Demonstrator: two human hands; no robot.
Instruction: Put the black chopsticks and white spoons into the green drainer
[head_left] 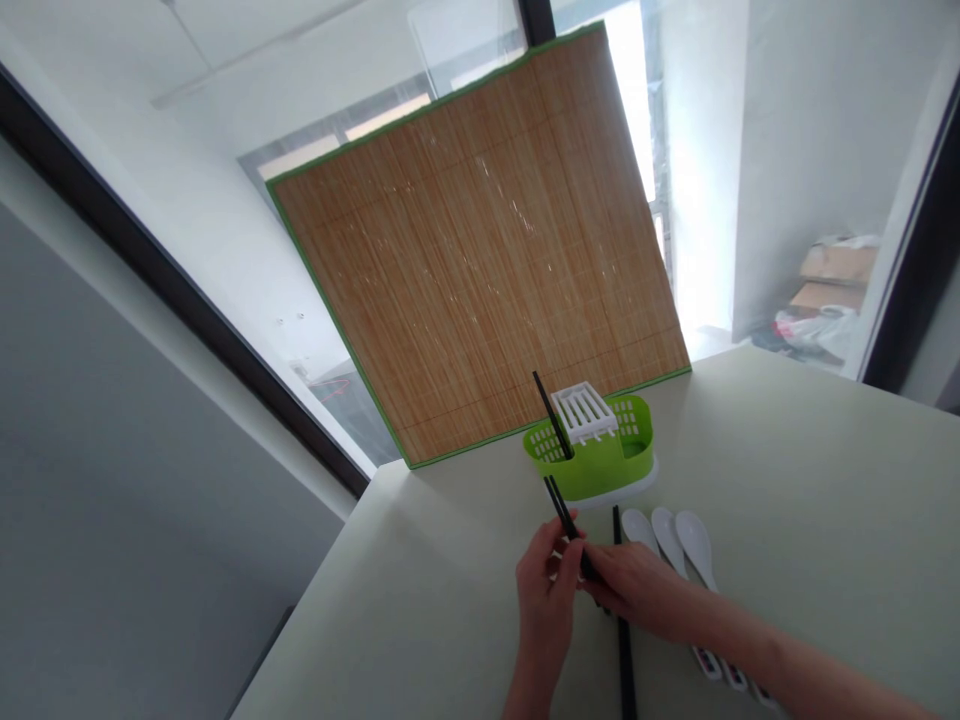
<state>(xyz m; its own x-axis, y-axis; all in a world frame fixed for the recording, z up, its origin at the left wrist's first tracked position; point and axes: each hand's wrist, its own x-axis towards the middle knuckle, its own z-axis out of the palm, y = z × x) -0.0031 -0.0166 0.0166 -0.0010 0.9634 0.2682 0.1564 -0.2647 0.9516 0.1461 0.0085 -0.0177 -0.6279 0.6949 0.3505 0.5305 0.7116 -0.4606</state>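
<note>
In the head view, my left hand [546,588] and my right hand [630,582] meet low in the middle, both closed around black chopsticks [559,502]. The sticks slant up to the left, their upper ends just in front of a green cutlery holder [592,478]. One black chopstick [552,415] leans inside the holder's left part. Under my right wrist area lies another black chopstick or a small group of them [626,665], partly covered. Three white spoons [694,545] lie beside these, their middles hidden by my right forearm.
A white slotted piece [585,410] sits on the holder's middle. Behind it, a bamboo mat [480,260] with green edging leans against the glass. All this rests on a pale table [450,560]. Beyond the glass are cardboard boxes [836,275] at right.
</note>
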